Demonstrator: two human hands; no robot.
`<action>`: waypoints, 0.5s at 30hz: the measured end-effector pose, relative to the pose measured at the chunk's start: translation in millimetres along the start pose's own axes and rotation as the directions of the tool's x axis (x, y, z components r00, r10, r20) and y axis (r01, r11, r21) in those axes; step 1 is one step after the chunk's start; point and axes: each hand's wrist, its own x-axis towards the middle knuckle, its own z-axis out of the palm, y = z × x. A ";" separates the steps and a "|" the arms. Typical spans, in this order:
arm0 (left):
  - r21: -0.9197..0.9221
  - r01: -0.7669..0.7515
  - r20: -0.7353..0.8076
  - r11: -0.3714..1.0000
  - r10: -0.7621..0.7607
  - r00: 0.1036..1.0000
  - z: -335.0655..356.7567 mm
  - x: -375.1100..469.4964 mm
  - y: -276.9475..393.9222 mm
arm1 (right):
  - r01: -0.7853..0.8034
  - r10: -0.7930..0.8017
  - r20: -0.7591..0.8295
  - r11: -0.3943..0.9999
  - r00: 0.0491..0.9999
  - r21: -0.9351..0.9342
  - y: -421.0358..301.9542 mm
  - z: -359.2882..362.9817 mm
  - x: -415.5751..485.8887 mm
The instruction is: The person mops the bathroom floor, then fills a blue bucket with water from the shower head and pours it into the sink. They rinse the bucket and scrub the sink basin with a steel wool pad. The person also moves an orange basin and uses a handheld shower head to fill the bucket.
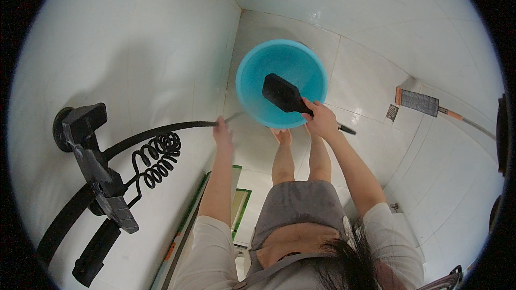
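Note:
A round blue plastic basin (320, 88) stands on the tiled floor in front of my feet. My right hand (321, 120) grips the handle of a black paddle-shaped tool (281, 92). Its flat, broad head is over the basin, and the handle end sticks out past my wrist. The exact kind of tool cannot be told. To the left, my left hand (223, 133) is by the wall at the lower end of a black bar (161, 131). That hand is a little blurred, and whether its fingers close on anything is unclear.
At left are a black bracket (96, 173) and a coiled black cord (155, 161). A flat mop head (417, 102) rests at right, beside a floor drain (392, 112). A small metal tap (396, 208) sits low at right. Green-edged panels (240, 209) are below my left arm.

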 end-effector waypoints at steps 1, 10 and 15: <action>0.010 -0.006 0.008 1.000 0.006 1.000 -0.5 -0.3 0.1 | 0.006 -0.005 -0.037 0.999 0.999 0.042 6.1 5.5 -0.3; 0.048 -0.006 0.038 0.999 0.004 0.999 8.8 -9.7 1.9 | -0.280 0.295 0.170 0.383 0.940 0.880 8.1 6.9 18.3; 0.034 -0.070 -0.027 0.997 0.071 0.997 1.9 -6.3 3.2 | -0.096 0.421 0.064 0.054 0.905 0.994 -5.9 -17.2 31.3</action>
